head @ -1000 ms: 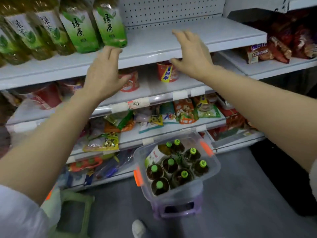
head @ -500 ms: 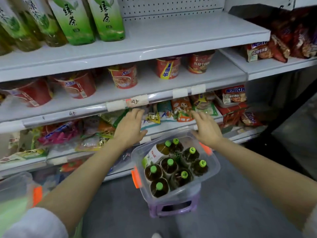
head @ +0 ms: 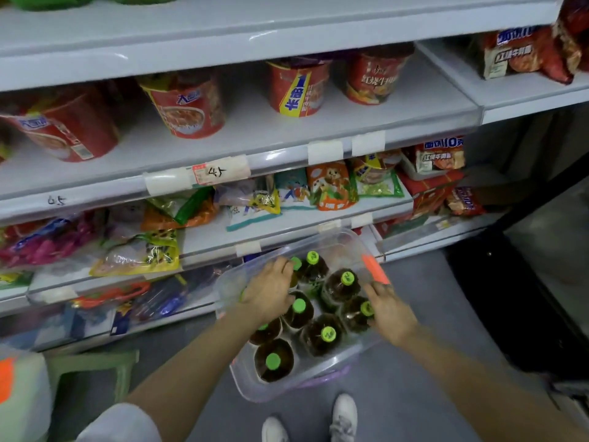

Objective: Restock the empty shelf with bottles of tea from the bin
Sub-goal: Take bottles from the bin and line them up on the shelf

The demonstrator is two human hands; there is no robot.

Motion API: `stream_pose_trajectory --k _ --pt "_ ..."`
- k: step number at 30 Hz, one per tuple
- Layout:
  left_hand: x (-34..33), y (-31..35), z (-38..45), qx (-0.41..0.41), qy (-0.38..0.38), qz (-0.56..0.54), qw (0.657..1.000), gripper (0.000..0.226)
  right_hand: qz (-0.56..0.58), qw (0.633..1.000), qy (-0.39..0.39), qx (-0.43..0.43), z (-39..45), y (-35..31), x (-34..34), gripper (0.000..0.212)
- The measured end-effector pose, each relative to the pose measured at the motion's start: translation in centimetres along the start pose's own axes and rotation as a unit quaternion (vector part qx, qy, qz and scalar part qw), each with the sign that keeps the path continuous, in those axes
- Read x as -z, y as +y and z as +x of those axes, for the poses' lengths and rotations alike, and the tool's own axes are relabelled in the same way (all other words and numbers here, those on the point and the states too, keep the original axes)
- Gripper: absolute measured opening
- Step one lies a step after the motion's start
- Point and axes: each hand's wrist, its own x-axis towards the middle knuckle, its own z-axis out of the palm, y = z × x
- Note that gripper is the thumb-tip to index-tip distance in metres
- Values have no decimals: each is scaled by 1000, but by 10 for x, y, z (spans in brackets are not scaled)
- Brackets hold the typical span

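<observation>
Both hands reach into the bin [head: 345, 362]. Left hand [head: 271, 290] covers one bottle [head: 294, 264], grip state indeterminate. Right hand [head: 390, 309] rests released beside another bottle [head: 357, 312].

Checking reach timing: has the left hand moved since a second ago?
Yes. The left hand has dropped from the top shelf's front edge into the clear bin, onto the bottle tops.

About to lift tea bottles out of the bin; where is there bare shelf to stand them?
The top shelf is bare across nearly its whole visible width. On the noodle cup shelf, only gaps between cups. The snack packet shelf is crowded. Both the left hand and right hand are in the bin.
</observation>
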Motion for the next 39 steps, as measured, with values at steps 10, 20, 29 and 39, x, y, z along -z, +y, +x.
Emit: stream_pose_trajectory --k 10,20,29,39 --pt "-79 74 86 37 -71 -132 988 71 -10 990 -124 62 44 31 -43 49" --pt "-130 86 111 134 -34 -209 968 91 172 976 -114 70 67 37 -64 64" --pt "-114 57 112 63 -107 -258 958 87 131 978 -109 121 58 42 -64 74" --pt "-111 57 104 68 -117 -340 930 74 176 974 -1 142 47 45 -70 50"
